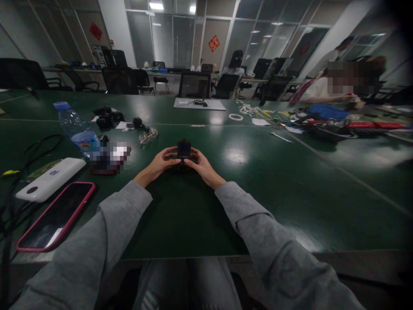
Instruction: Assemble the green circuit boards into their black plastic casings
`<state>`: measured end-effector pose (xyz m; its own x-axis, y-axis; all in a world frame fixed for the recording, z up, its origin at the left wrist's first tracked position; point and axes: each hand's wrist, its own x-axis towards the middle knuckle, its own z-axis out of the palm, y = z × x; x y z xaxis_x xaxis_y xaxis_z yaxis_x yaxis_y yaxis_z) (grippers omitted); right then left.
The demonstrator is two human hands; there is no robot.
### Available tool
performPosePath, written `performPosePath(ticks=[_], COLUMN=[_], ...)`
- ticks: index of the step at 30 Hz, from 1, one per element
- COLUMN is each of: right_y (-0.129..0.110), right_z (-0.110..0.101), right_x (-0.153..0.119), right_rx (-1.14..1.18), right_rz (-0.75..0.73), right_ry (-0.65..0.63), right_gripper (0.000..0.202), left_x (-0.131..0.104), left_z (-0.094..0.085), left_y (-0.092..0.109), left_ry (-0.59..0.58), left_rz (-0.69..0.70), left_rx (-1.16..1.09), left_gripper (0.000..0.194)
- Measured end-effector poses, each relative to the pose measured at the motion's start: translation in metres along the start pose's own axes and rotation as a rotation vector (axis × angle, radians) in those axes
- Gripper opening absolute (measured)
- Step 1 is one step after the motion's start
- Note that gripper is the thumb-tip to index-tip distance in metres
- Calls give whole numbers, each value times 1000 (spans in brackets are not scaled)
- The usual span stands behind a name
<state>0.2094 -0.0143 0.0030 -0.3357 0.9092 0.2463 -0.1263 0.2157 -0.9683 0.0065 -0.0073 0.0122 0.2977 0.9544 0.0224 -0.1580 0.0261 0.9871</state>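
Note:
A small black device with a square dark screen (184, 149) stands upright on the green table in front of me. My left hand (164, 160) grips its left side, thumb on the lower front and fingers round behind. From the other side my right hand (200, 164) closes on it the same way, its thumb tip near the left one. Both forearms, in grey sleeves, reach forward over the table edge. The device's back and its base are mostly hidden by my fingers and shadow.
Left of my arm lie a pink-rimmed phone (58, 215), a white power bank (50, 178) and a tilted water bottle (77, 129). Eyeglasses (148, 136) sit beyond my left hand. A wrench (281, 137) and a heap of cables (338, 122) are at the right, near another person (325, 88).

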Motion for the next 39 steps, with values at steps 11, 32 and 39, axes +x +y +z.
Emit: performPosePath(ticks=[11, 32, 39], right_y=[-7, 2, 3], right_z=[1, -14, -60], right_x=[-3, -2, 5], right_rx=[-6, -607, -506], right_rz=[-63, -220, 67], right_ry=[3, 65, 50], right_gripper=[66, 60, 57], left_x=[0, 8, 15], left_z=[2, -13, -19], left_y=[-3, -8, -16], left_ry=[4, 128, 150], left_rz=[85, 160, 136], left_rx=[16, 264, 443], left_gripper=[72, 53, 49])
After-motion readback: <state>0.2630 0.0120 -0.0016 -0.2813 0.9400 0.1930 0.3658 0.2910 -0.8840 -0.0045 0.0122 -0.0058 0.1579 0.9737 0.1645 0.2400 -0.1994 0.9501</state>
